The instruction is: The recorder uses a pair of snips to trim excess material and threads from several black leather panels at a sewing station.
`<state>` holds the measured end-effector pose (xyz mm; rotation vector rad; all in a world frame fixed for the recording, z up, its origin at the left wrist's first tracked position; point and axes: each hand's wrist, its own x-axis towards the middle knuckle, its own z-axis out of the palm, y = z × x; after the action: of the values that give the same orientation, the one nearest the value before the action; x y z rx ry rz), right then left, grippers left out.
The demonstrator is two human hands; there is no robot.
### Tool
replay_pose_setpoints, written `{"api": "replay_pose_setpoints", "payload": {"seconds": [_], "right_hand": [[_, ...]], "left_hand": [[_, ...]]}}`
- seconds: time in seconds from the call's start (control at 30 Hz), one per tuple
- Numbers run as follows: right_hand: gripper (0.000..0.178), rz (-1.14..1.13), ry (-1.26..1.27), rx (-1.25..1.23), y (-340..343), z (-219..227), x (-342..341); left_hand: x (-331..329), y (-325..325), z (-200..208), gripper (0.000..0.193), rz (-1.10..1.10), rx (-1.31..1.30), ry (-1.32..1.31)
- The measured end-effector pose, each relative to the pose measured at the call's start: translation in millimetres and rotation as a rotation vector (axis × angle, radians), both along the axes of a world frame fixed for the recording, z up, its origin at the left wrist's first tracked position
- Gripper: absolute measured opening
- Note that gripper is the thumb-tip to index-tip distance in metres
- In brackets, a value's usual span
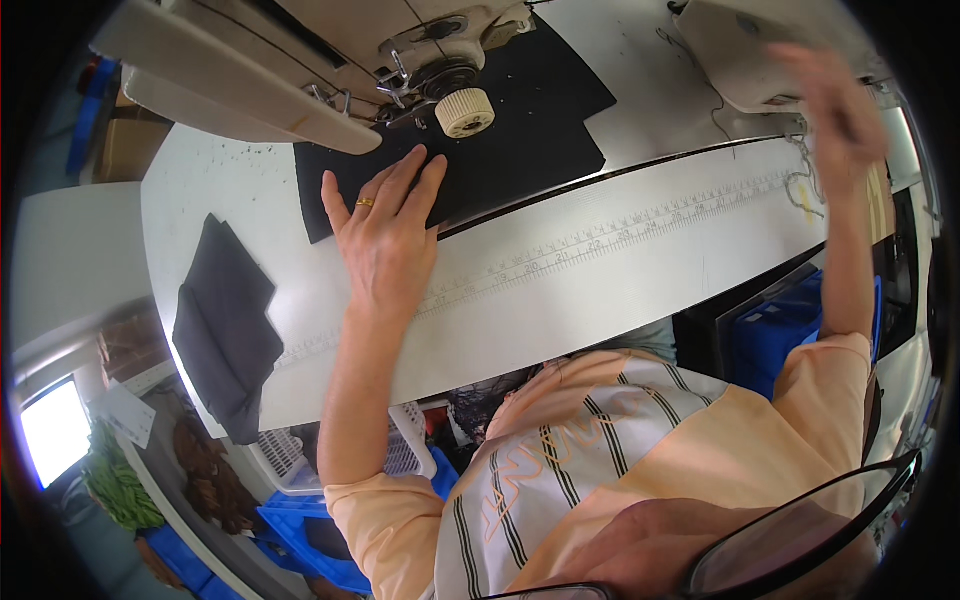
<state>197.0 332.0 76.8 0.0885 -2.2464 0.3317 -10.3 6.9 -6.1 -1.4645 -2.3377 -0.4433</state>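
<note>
My left hand point(392, 235) lies flat, fingers spread, on a piece of black fabric point(535, 135), with a ring on one finger. Above that fabric stands a beige sewing machine point(250, 85), and its ridged cream dial point(466, 112) is just beyond my fingertips. The machine hides part of the cloth and the needle area. At the far right, my right hand point(838, 115) is raised near a beige machine part point(750, 55). Motion blurs its fingers, and I see nothing held in it.
A folded dark cloth piece point(228, 330) lies at the left end of the white table point(620, 290). A printed ruler scale point(560, 255) runs along the front. Loose thread point(800, 180) lies at the right. Below are a white plastic basket point(285, 462) and blue crates point(765, 335).
</note>
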Motion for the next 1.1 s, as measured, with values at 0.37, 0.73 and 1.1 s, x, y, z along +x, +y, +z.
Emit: {"api": "replay_pose_setpoints", "payload": {"seconds": [0.37,0.73,1.1], "right_hand": [[0.012,0.348,-0.3,0.316,-102.2,-78.1,-183.3],[0.008,0.231,-0.465,0.1,-75.4,-82.6,-136.6],[0.011,0.137,-0.436,-0.074,-72.3,-88.9,-145.0]], "left_hand": [[-0.4,-2.7,-2.6,0.044,0.009,0.011,0.033],[-1.3,-5.3,-3.6,0.048,-0.012,0.003,0.011],[2.8,-7.9,-1.9,0.041,-0.018,0.0,0.013]]}}
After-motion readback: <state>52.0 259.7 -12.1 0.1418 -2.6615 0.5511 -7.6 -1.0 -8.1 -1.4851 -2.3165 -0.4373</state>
